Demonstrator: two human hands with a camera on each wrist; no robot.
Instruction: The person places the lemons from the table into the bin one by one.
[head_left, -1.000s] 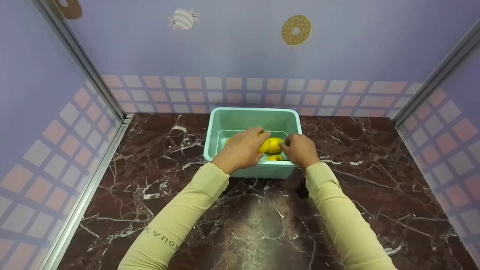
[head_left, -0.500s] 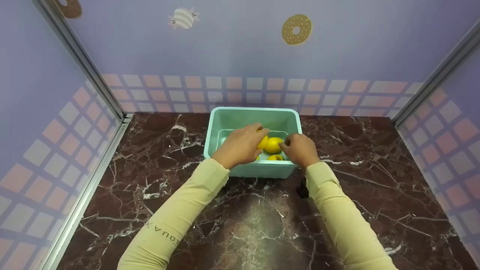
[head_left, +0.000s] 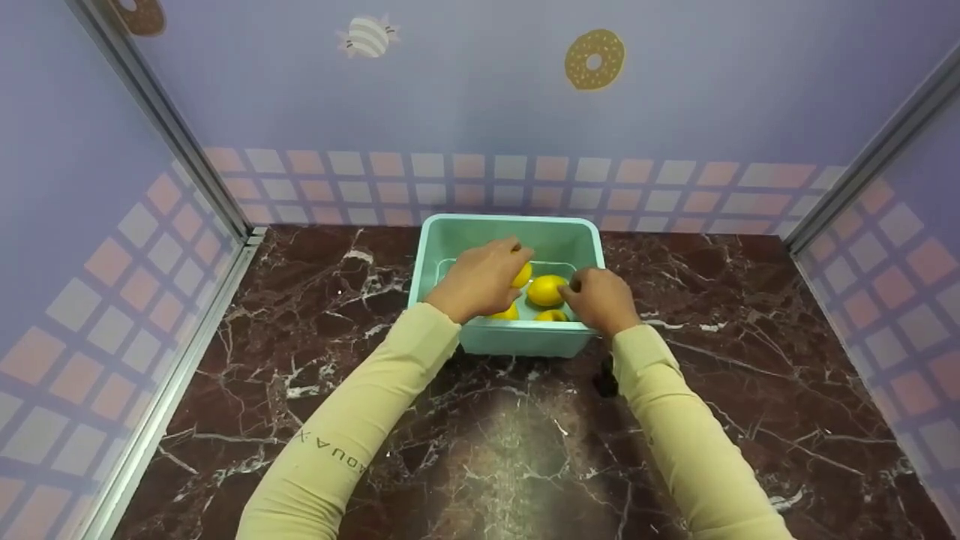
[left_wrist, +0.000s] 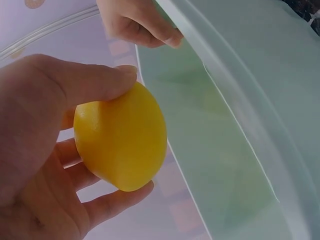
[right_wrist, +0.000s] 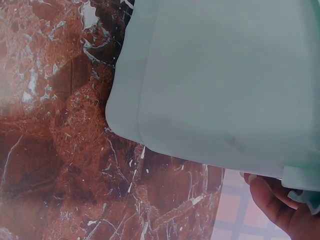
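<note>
My left hand [head_left: 484,279] holds a lemon [left_wrist: 120,137] between thumb and fingers, over the pale green plastic bin [head_left: 510,221]. In the left wrist view the lemon is smooth, yellow and slightly pointed at its lower end. My right hand [head_left: 600,298] grips the bin's rim near its front right corner. From the right wrist view, that hand's fingers [right_wrist: 267,195] show beneath the rim, against the outer wall. Inside the bin lie several more lemons: one lemon [head_left: 547,291] near the right hand, another lemon [head_left: 552,316] partly hidden by the front wall, and a third [head_left: 507,313] below my left hand.
The bin stands on a dark red marbled tabletop [head_left: 322,360], close to the purple back wall [head_left: 480,112] with its checked band. Side panels [head_left: 82,225] with metal edge strips bound the table. A small black object [head_left: 604,379] shows beside the right sleeve.
My left hand has moved a little back and left with the lemon, away from the one beside it. The lemon below that hand now shows more. My right hand has stayed on the rim.
</note>
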